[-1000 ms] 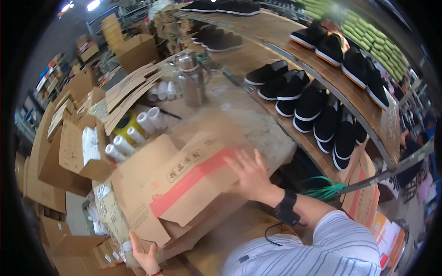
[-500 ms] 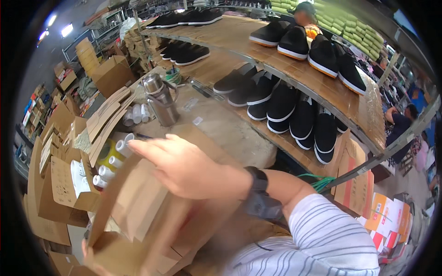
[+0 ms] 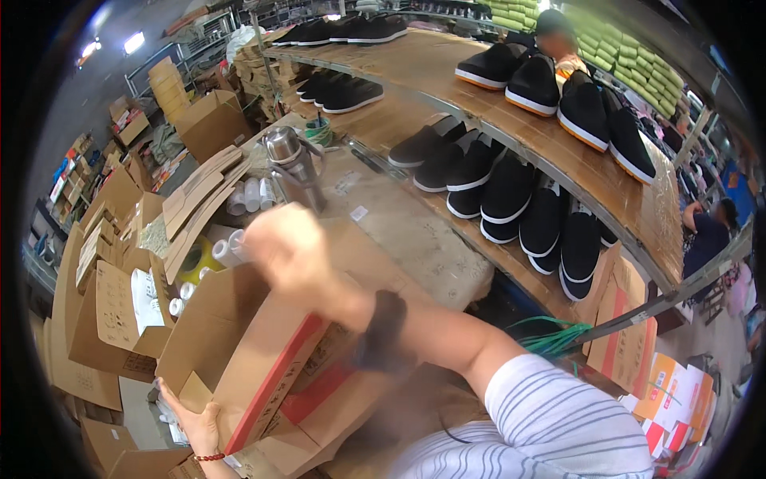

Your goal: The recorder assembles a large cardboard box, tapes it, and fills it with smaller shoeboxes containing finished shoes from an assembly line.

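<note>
A brown cardboard box [image 3: 263,351] with red bands and dark print stands tilted in front of me, its top open and its flaps raised. My left hand [image 3: 195,419], a red bead bracelet at the wrist, is against the box's near left edge with thumb and fingers spread apart. Over the far side of the box, my right hand [image 3: 289,251] hangs raised, smeared by motion. Its fingers look bent, but whether they hold anything cannot be made out. A black watch [image 3: 384,329] is on that wrist.
A steel flask [image 3: 294,169] stands on the covered table beyond the box. White rolls [image 3: 227,247] and cardboard strips [image 3: 199,199] lie to the left, near opened cartons [image 3: 120,307]. Black shoes [image 3: 508,191] fill a two-level rack [image 3: 447,108] on the right. Another person [image 3: 554,36] is behind it.
My right hand has lifted off the box's upper edge and bent at the wrist. The box has turned, showing its red bands. More of my left hand shows, its fingers spread.
</note>
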Demonstrator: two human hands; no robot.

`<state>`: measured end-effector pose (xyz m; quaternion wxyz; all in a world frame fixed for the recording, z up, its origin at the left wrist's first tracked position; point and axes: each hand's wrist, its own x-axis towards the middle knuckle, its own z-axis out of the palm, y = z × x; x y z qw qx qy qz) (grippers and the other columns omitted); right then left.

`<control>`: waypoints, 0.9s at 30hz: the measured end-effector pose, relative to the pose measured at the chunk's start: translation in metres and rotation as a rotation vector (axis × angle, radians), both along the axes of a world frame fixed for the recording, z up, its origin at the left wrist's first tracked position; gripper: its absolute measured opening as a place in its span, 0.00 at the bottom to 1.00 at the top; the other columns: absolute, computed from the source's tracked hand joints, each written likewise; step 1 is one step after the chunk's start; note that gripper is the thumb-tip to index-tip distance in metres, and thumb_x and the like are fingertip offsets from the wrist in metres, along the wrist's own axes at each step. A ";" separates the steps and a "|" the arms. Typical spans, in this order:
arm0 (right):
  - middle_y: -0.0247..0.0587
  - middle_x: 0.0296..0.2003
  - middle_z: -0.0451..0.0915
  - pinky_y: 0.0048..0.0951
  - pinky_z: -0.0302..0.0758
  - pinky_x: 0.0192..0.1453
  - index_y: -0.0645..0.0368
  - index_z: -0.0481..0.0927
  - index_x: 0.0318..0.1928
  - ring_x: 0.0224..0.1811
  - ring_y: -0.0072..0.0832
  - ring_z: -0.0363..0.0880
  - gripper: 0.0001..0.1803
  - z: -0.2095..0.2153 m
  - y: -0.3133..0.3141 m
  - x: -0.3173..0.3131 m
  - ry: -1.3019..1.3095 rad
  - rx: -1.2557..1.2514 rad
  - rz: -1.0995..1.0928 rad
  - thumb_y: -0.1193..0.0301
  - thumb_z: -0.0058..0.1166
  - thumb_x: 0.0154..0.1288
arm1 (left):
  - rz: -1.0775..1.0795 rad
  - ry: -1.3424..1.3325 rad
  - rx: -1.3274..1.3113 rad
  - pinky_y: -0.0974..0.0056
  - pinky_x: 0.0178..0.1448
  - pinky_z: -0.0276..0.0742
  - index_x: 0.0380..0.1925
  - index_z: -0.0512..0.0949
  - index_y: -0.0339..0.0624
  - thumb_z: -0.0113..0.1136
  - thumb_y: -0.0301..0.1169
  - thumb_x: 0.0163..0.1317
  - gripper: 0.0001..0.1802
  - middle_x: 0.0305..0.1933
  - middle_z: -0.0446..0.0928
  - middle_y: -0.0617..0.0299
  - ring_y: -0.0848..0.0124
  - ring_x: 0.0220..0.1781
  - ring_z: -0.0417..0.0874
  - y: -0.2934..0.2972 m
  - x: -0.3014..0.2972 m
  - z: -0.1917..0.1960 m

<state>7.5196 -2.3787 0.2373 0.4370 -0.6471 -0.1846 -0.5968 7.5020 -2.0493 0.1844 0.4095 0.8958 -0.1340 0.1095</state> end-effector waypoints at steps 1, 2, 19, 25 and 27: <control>0.42 0.31 0.74 0.38 0.69 0.40 0.59 0.74 0.36 0.35 0.43 0.72 0.10 -0.011 -0.005 0.014 0.228 0.243 0.149 0.72 0.52 0.50 | -0.051 -0.099 -0.148 0.60 0.63 0.55 0.60 0.53 0.40 0.65 0.47 0.43 0.47 0.59 0.58 0.52 0.61 0.61 0.59 -0.011 -0.004 0.004; 0.44 0.34 0.74 0.38 0.69 0.43 0.60 0.73 0.40 0.37 0.45 0.72 0.14 -0.022 -0.008 0.026 0.457 0.484 0.301 0.72 0.52 0.51 | -0.100 -0.202 -0.294 0.59 0.63 0.55 0.59 0.56 0.40 0.65 0.45 0.44 0.45 0.60 0.58 0.53 0.61 0.62 0.58 -0.014 -0.006 0.006; 0.49 0.39 0.69 0.38 0.70 0.45 0.59 0.75 0.42 0.41 0.43 0.71 0.20 -0.018 -0.037 -0.031 0.842 0.042 0.484 0.60 0.57 0.52 | 0.033 -0.217 0.102 0.55 0.64 0.53 0.56 0.63 0.35 0.46 0.22 0.51 0.27 0.58 0.61 0.48 0.54 0.61 0.61 -0.026 -0.051 0.061; 0.52 0.37 0.72 0.39 0.71 0.39 0.57 0.75 0.41 0.38 0.43 0.71 0.24 -0.059 -0.244 -0.015 0.854 -0.605 -0.967 0.55 0.56 0.46 | 0.077 -0.130 0.771 0.48 0.68 0.37 0.59 0.60 0.42 0.40 0.28 0.55 0.28 0.65 0.54 0.50 0.53 0.66 0.53 -0.076 -0.052 0.013; 0.52 0.43 0.73 0.42 0.70 0.47 0.56 0.70 0.49 0.47 0.45 0.70 0.36 -0.037 -0.296 -0.052 1.111 -0.482 -1.231 0.50 0.60 0.40 | 0.073 -0.079 0.775 0.48 0.67 0.39 0.60 0.60 0.47 0.43 0.32 0.54 0.29 0.65 0.52 0.51 0.54 0.67 0.50 -0.078 -0.051 0.006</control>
